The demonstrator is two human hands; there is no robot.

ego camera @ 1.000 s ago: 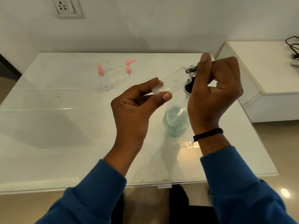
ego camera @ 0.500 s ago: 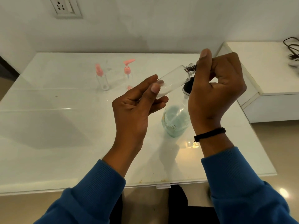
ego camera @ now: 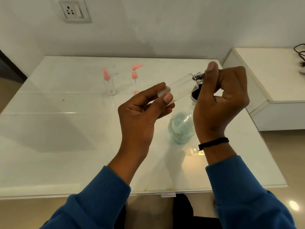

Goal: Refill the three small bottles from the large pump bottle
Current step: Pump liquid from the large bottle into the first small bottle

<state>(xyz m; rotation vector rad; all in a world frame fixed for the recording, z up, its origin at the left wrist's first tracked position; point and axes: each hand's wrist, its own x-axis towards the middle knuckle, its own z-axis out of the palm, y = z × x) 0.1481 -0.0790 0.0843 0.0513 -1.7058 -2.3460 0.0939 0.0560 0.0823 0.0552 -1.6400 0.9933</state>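
Both hands are up over the right half of the surface (ego camera: 49,129), sharing one small clear bottle (ego camera: 181,87). Left hand (ego camera: 142,113) pinches the bottle's base end between thumb and fingers; right hand (ego camera: 219,100) is curled closed at the neck end, thumb raised straight up beside the threaded neck (ego camera: 198,76). I cannot tell whether a cap or pump head sits inside that fist; the neck threads look bare. Bottle lies tilted, neck higher and toward the right, body looks empty. My read: a two-handed hold like this suits twisting the top off or on, left steadying while right turns, and the bottle is kept close above the large pump bottle (ego camera: 181,128) so filling is a short move. That large bottle stands on the surface directly beneath the hands, greenish contents low in it, its dark pump head (ego camera: 195,95) mostly hidden behind the right hand. Two more small bottles with pink tops (ego camera: 106,76) (ego camera: 135,71) stand upright toward the far edge, left of centre, just beside each other, both apparently clear and unfilled. Judging by that, refilling has hardly begun. Wrists are bent inward, forearms converging from the near edge, blue sleeves (ego camera: 244,187) pushed to the wrist, a black band (ego camera: 214,142) on the right.
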